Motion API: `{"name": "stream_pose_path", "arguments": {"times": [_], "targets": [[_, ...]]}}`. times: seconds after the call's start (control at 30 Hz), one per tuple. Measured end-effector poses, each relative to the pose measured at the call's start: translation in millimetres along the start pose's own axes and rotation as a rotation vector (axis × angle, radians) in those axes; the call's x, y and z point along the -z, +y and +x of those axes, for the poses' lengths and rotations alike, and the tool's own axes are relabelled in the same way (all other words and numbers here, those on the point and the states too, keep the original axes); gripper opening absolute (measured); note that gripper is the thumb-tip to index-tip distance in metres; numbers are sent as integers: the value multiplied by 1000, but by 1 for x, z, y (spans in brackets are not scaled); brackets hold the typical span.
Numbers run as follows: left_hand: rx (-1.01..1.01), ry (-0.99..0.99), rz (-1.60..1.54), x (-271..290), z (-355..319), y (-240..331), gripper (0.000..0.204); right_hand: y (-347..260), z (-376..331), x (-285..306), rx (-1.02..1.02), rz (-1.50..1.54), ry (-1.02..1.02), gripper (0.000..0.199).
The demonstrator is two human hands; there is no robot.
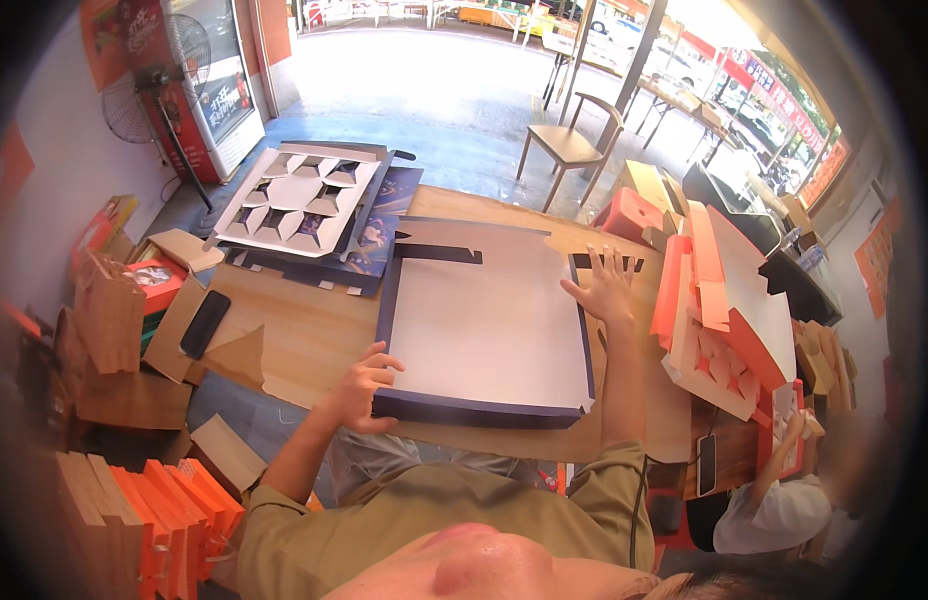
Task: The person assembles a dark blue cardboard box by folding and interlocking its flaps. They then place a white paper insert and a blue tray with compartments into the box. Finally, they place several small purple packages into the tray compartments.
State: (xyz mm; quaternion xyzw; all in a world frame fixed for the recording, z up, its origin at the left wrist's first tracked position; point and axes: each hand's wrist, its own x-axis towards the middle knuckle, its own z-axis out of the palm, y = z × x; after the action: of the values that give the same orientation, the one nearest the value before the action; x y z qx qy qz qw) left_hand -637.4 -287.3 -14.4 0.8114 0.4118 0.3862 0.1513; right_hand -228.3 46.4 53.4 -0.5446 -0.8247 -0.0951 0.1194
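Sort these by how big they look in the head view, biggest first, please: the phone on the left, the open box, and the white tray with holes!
1. Open box
2. White tray
3. Left phone

No two look alike in size.

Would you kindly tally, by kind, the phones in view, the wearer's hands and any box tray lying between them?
Phones: 2 (left phone, right phone)
Hands: 2 (left hand, right hand)
Box tray: 1
Total: 5
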Motion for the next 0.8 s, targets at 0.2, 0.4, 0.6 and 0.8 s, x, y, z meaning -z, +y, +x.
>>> {"name": "stream_pose_path", "arguments": {"times": [0.2,0.4,0.6,0.8], "targets": [[-11,-2,-5,1,0,-1,37,-4,-1,14,-66,-52,-134,106],[-27,-6,-6,0,-1,-3,43,-19,-13,24,-173,177,-139,82],[-11,15,-12,0,3,-1,40,-25,-21,4,-66,294,-112,60],[9,-3,30,1,4,4,33,-38,-26,12,-112,484,-308,55]]}}
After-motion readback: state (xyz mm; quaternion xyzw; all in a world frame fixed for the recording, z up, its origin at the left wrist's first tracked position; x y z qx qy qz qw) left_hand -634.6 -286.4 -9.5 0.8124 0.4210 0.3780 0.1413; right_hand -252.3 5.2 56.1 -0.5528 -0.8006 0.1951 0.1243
